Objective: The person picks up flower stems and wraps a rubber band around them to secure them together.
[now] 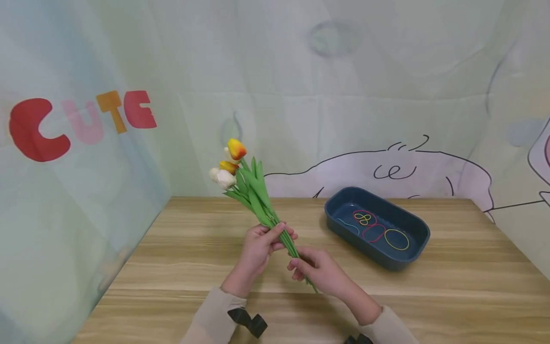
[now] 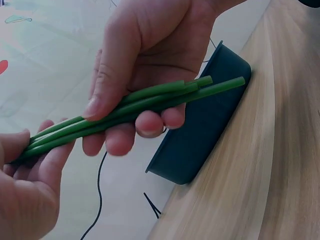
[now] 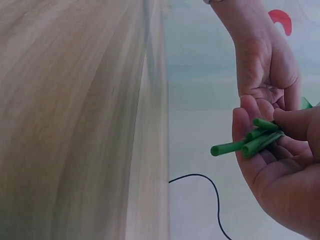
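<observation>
We hold the artificial tulip bunch (image 1: 245, 186) above the wooden table (image 1: 180, 248): left hand (image 1: 258, 248) and right hand (image 1: 318, 270) fingers clamped on its green stems (image 2: 135, 107).

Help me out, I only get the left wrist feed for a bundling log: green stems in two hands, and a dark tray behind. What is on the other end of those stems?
Observer: In the head view the stems end in tulip heads, orange-yellow and white, with green leaves.
Operator: Is anything in the tray?
Observer: Yes, the blue tray holds loose rubber bands, yellow, pink and teal.
Operator: Which hand is higher on the stems?
Observer: The left hand grips them nearer the flowers; the right hand pinches them near the cut ends.
Operator: Do the cut ends line up?
Observer: No, the right wrist view shows one cut end sticking out past the others.
</observation>
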